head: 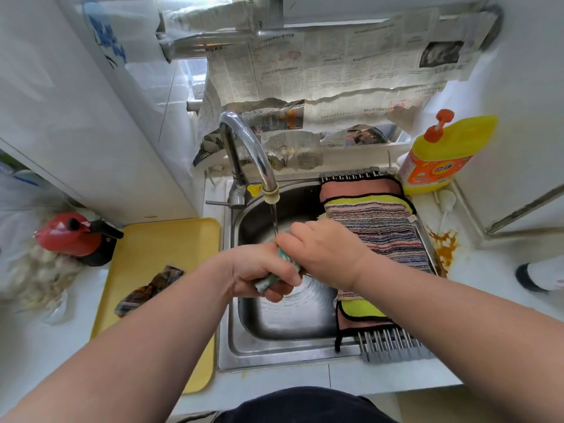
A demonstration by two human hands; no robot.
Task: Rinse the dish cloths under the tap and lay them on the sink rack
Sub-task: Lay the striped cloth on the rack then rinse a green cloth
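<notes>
The left hand (259,270) and right hand (323,251) meet over the sink (290,319), both clamped on one teal cloth (284,257). The left forearm comes in from the lower left; its fingers curl round the cloth's lower end, with a bunch of fabric showing below the thumb. The right forearm comes in from the lower right, wrist bent, back of the hand up, fingers curled down over the cloth's upper end. The two hands touch at the cloth.

A thin stream of water (274,216) falls from the tap (247,145) onto the right fingers and the top of the cloth.

Just beside the right hand, the rack (393,346) lies across the right side of the sink. Three cloths lie flat on it: a pink cloth (360,187) lowest, a yellow cloth (360,309) over it and a striped cloth (381,227) on top.

On the bench (381,377) left of the sink sits a yellow tray (158,242) with a crumpled patterned cloth (149,288) on it. A red kettle (70,236) stands at the tray's far left corner. A yellow soap bottle (439,160) with an orange pump stands beyond the rack. Newspaper (335,65) hangs behind the tap.
</notes>
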